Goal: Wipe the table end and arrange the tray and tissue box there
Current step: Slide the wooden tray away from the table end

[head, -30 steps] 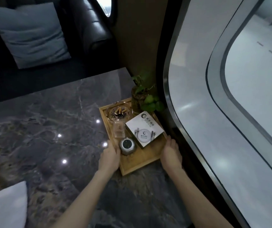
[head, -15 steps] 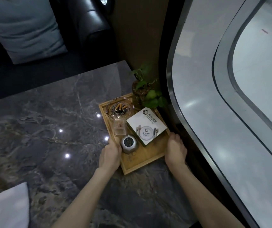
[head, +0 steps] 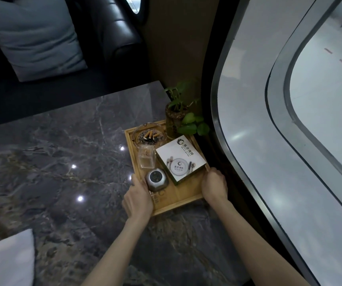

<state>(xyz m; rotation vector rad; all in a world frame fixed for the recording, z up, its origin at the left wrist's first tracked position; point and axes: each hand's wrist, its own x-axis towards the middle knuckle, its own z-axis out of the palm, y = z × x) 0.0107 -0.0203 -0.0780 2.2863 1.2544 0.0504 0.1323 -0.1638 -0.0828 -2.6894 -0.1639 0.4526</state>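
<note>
Both hands grip the wooden tray (head: pixel 183 200) at the far right end of the dark marble table (head: pixel 52 162): the left hand (head: pixel 138 198) clasps its left rim, the right hand (head: pixel 214 185) its right rim. The white tissue box (head: pixel 180 162) lies on the tray's right half (beside an ashtray (head: pixel 149 136) with butts).

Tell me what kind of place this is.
Probably a restaurant or lounge booth: a marble table, a leather sofa with a cushion, and a glass ashtray of cigarette butts beside a tableware-printed tissue box.
</note>
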